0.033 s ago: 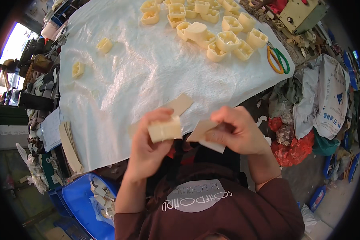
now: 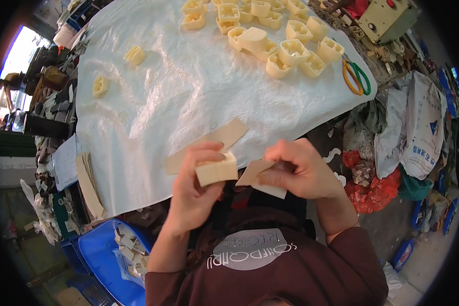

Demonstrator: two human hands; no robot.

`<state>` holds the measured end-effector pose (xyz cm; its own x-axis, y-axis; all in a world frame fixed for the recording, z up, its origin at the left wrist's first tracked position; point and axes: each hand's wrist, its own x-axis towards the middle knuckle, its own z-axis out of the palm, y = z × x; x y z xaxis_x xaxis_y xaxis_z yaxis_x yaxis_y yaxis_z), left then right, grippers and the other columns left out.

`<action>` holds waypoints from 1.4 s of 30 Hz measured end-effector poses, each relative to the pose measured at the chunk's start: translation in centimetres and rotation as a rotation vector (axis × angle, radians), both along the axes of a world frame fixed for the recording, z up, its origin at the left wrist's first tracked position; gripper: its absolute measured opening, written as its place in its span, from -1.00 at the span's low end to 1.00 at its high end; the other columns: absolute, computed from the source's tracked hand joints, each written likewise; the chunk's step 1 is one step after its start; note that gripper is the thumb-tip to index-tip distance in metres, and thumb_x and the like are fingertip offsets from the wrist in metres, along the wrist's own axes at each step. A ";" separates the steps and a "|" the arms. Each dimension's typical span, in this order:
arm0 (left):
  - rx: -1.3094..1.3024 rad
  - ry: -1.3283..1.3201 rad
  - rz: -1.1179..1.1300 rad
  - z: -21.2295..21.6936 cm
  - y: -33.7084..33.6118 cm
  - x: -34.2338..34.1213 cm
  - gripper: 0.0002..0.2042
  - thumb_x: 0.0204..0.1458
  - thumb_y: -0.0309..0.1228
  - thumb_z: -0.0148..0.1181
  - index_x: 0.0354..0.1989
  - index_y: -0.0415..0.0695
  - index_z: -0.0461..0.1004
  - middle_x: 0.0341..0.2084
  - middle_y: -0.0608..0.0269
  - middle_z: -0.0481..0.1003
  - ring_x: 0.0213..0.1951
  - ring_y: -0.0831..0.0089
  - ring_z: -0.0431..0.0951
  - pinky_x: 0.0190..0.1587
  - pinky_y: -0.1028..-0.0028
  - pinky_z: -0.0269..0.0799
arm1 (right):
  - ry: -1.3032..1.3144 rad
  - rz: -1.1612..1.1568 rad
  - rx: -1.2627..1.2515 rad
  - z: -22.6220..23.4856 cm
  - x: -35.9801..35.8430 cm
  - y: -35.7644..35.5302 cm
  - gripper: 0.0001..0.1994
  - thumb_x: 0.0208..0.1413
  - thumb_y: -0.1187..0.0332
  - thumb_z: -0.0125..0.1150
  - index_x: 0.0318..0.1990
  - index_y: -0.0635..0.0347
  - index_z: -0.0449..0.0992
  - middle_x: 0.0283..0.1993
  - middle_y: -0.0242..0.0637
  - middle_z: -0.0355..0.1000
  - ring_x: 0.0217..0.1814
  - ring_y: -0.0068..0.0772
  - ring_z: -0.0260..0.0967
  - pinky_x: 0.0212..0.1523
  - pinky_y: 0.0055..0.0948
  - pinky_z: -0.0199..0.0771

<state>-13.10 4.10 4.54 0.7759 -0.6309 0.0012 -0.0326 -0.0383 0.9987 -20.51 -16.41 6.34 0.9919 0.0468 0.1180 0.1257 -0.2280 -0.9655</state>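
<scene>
My left hand (image 2: 196, 183) grips a cream-coloured hollow plastic block (image 2: 217, 170) between thumb and fingers, just off the near edge of the table. Part of the block's open side shows past the fingers; the palm hides the rest. To its right, my right hand (image 2: 301, 168) pinches a folded strip (image 2: 255, 172), beige on one face and paler on the other, which could be sandpaper. A small gap separates strip and block. Behind my left hand a flat beige strip (image 2: 229, 134) lies slantwise on the white sheet (image 2: 143, 112).
Several similar cream blocks (image 2: 293, 52) cluster at the far right, with two single ones (image 2: 135, 55) farther left. Scissors with orange and green handles (image 2: 361, 79) lie by the right edge. Stacked beige strips (image 2: 89, 183) rest at left, above a blue bin (image 2: 107, 255) holding scraps.
The block in my left hand has tilted, so more of its open side shows, and sits slightly farther right. My right hand has shifted slightly with its folded strip.
</scene>
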 end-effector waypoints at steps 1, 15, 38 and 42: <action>-0.047 -0.046 -0.048 -0.6 0.5 -0.4 -0.56 -0.20 -0.85 -0.03 -0.12 -0.14 0.33 0.04 0.14 0.19 -0.05 0.44 0.36 -0.07 0.51 0.35 | 0.019 0.025 0.012 -0.1 0.2 0.7 -0.83 -0.03 0.38 0.30 -0.34 0.21 0.43 -0.58 -0.31 0.43 -0.57 -0.51 0.37 -0.54 -0.55 0.28; -0.022 -0.073 0.064 -2.0 1.3 -3.0 -0.49 -0.30 -0.87 -0.03 -0.12 -0.13 0.33 0.02 0.08 0.19 -0.06 0.32 0.38 -0.19 0.47 0.44 | 0.037 0.099 -0.019 -0.9 0.4 3.1 -0.81 0.04 0.38 0.23 -0.43 0.28 0.36 -0.68 -0.28 0.40 -0.67 -0.57 0.35 -0.64 -0.57 0.25; 0.021 -0.082 0.095 -1.8 0.5 -3.1 -0.53 -0.27 -0.86 0.05 -0.13 -0.15 0.34 -0.01 0.09 0.21 -0.03 0.31 0.37 -0.16 0.48 0.42 | 0.103 0.021 0.089 -1.2 0.1 2.9 -0.84 -0.05 0.37 0.29 -0.45 0.23 0.43 -0.73 -0.35 0.28 -0.70 -0.61 0.23 -0.65 -0.58 0.17; 0.024 -0.072 0.093 -1.8 0.5 -3.2 -0.52 -0.29 -0.85 0.05 -0.13 -0.14 0.34 -0.01 0.08 0.22 -0.03 0.30 0.37 -0.16 0.47 0.44 | 0.056 0.082 0.027 -1.0 0.3 2.7 -0.84 0.05 0.40 0.19 -0.43 0.29 0.37 -0.69 -0.31 0.40 -0.66 -0.60 0.38 -0.65 -0.60 0.27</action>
<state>-16.35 4.65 2.73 0.8295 -0.5568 0.0444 -0.0993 -0.0689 0.9927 -20.18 -13.75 5.38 0.9900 0.1257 0.0647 0.0884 -0.1929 -0.9772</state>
